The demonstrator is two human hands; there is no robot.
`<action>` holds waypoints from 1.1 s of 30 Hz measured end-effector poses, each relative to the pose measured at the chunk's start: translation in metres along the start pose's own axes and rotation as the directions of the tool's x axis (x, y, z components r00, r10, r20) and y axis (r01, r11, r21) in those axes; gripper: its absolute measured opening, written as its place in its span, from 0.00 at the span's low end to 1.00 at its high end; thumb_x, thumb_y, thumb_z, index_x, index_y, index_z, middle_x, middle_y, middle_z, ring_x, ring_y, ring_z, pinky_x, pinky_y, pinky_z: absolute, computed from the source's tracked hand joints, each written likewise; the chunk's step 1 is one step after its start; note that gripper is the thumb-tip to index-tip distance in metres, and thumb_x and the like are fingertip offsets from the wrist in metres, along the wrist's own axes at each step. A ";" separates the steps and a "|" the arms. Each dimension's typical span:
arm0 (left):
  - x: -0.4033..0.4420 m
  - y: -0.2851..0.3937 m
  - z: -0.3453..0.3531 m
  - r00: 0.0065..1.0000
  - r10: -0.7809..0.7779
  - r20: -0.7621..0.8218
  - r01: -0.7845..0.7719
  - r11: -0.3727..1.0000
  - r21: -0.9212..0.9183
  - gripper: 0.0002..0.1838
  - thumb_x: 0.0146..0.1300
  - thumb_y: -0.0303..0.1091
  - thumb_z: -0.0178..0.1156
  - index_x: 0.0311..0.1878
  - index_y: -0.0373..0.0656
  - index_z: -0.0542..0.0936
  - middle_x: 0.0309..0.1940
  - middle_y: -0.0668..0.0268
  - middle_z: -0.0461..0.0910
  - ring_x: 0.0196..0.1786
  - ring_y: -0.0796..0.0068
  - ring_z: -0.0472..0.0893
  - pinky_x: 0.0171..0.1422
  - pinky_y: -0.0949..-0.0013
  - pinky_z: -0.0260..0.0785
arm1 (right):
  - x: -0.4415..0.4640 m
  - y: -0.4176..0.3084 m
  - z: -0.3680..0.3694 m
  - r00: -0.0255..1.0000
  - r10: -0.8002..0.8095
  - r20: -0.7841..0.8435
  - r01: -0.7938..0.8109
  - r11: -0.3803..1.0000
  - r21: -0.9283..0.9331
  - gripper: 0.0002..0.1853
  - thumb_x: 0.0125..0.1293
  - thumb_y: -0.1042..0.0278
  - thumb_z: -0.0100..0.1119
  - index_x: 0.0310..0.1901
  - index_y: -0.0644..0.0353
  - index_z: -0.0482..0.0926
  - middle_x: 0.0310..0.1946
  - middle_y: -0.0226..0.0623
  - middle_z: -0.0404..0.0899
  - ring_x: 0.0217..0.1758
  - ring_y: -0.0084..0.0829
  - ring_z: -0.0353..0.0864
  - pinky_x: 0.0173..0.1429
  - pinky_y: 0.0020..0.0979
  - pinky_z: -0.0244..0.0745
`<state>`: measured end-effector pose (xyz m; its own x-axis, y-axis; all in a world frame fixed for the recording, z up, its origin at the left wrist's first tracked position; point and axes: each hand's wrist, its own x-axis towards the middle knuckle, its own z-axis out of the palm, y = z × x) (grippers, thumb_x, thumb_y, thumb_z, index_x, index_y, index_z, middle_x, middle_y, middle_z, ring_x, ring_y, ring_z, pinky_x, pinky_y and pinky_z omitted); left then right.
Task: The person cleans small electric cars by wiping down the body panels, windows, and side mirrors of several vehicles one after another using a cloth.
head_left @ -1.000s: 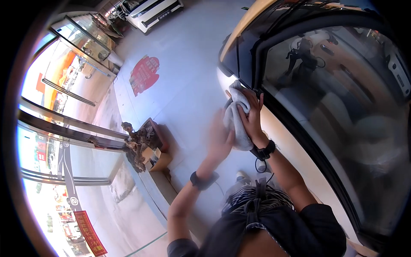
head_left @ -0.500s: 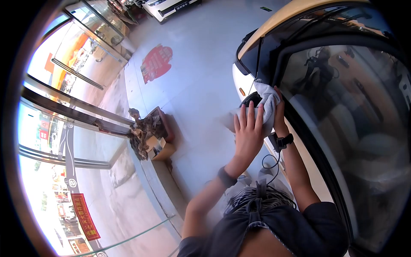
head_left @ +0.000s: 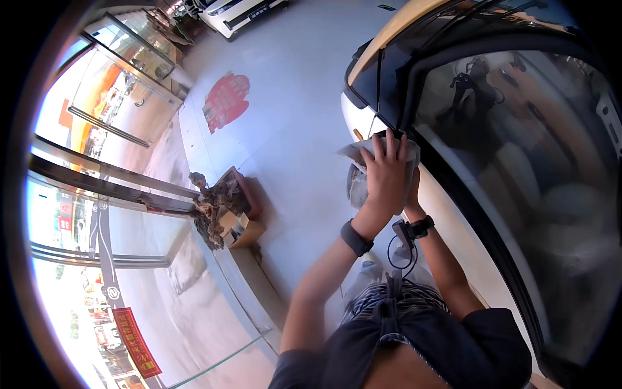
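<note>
A grey-white cloth (head_left: 359,184) is bunched around the side mirror of the car, near the front edge of the door window. My left hand (head_left: 387,175) lies over the cloth with its fingers spread, pressing on it. Behind it, my right hand (head_left: 413,191) is mostly hidden; its wrist and part of the palm show at the cloth's right side. What its fingers do cannot be seen. The cloth and my hands cover most of the mirror. Just to the right is the dark car window (head_left: 518,168).
The cream and black car (head_left: 453,227) fills the right side. To the left stand a gnarled wood piece (head_left: 210,211), a planter (head_left: 245,193) and a cardboard box (head_left: 246,232) beside glass doors. A white car (head_left: 241,16) is at the top.
My left hand came in from the left onto the cloth, then moved slightly up and over it. The cloth now spreads to the left, and my right hand has become mostly hidden.
</note>
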<state>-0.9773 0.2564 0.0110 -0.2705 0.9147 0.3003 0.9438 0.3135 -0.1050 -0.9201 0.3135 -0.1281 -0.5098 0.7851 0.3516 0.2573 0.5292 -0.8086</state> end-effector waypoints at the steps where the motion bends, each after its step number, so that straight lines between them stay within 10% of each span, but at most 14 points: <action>1: -0.001 -0.003 -0.008 1.000 0.021 0.001 -0.021 0.999 -0.042 0.29 0.55 0.37 0.53 0.63 0.50 0.64 0.62 0.58 0.61 0.62 0.52 0.60 0.59 0.47 0.57 | -0.007 -0.004 0.008 0.999 0.049 -0.018 -0.048 0.997 0.068 0.36 0.58 0.52 0.57 0.63 0.59 0.54 0.59 0.46 0.62 0.58 0.43 0.66 0.57 0.38 0.65; 10: -0.010 -0.019 -0.011 0.989 0.083 -0.123 -0.109 0.968 -0.227 0.28 0.51 0.31 0.54 0.60 0.46 0.67 0.59 0.59 0.63 0.61 0.56 0.62 0.57 0.55 0.59 | -0.032 -0.048 0.023 0.996 0.063 -0.059 -0.054 0.989 0.140 0.32 0.60 0.56 0.56 0.61 0.60 0.56 0.57 0.43 0.65 0.58 0.39 0.67 0.58 0.36 0.65; 19: -0.038 -0.034 -0.021 0.988 0.120 -0.101 -0.149 0.915 -0.375 0.27 0.52 0.28 0.54 0.59 0.48 0.69 0.63 0.60 0.60 0.65 0.53 0.59 0.62 0.50 0.57 | -0.044 -0.094 -0.017 0.916 0.313 0.250 -0.369 0.902 0.225 0.19 0.66 0.69 0.44 0.58 0.62 0.61 0.57 0.42 0.66 0.57 0.33 0.69 0.57 0.30 0.67; 22: -0.062 -0.039 -0.017 0.984 0.077 -0.159 -0.138 0.899 -0.416 0.27 0.52 0.26 0.55 0.58 0.48 0.69 0.64 0.57 0.59 0.65 0.51 0.60 0.64 0.49 0.55 | -0.054 -0.099 -0.019 0.879 0.379 0.289 -0.477 0.704 0.527 0.16 0.65 0.65 0.49 0.50 0.64 0.68 0.44 0.40 0.75 0.51 0.33 0.74 0.50 0.32 0.69; 25: -0.096 -0.041 0.008 0.969 -0.018 -0.248 -0.109 0.866 -0.488 0.25 0.51 0.27 0.59 0.55 0.47 0.70 0.63 0.54 0.58 0.67 0.48 0.56 0.67 0.49 0.51 | -0.051 -0.109 -0.043 0.833 0.334 0.441 -0.509 0.774 0.376 0.12 0.66 0.67 0.46 0.46 0.66 0.70 0.42 0.43 0.75 0.47 0.36 0.75 0.47 0.33 0.70; 28: -0.115 -0.033 0.037 0.915 -0.102 -0.391 -0.133 0.836 -0.532 0.25 0.51 0.26 0.60 0.55 0.46 0.69 0.63 0.51 0.57 0.67 0.45 0.55 0.68 0.49 0.49 | -0.048 -0.116 -0.055 0.901 0.093 0.424 -0.170 0.974 0.147 0.11 0.64 0.71 0.45 0.43 0.68 0.71 0.40 0.46 0.74 0.43 0.41 0.75 0.45 0.35 0.70; 33: -0.130 -0.024 0.071 0.858 -0.244 -0.451 -0.069 0.816 -0.573 0.30 0.55 0.24 0.60 0.60 0.47 0.60 0.65 0.51 0.53 0.68 0.44 0.54 0.68 0.46 0.48 | -0.055 -0.130 -0.058 0.969 0.113 0.219 -0.184 0.921 0.343 0.12 0.60 0.73 0.46 0.44 0.68 0.69 0.40 0.52 0.73 0.43 0.49 0.72 0.47 0.38 0.68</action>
<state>-0.9783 0.1482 -0.0930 -0.3765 0.5934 0.7114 0.8983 0.0463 0.4369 -0.8777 0.2206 -0.0150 -0.6450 0.7500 0.1465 0.0494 0.2322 -0.9714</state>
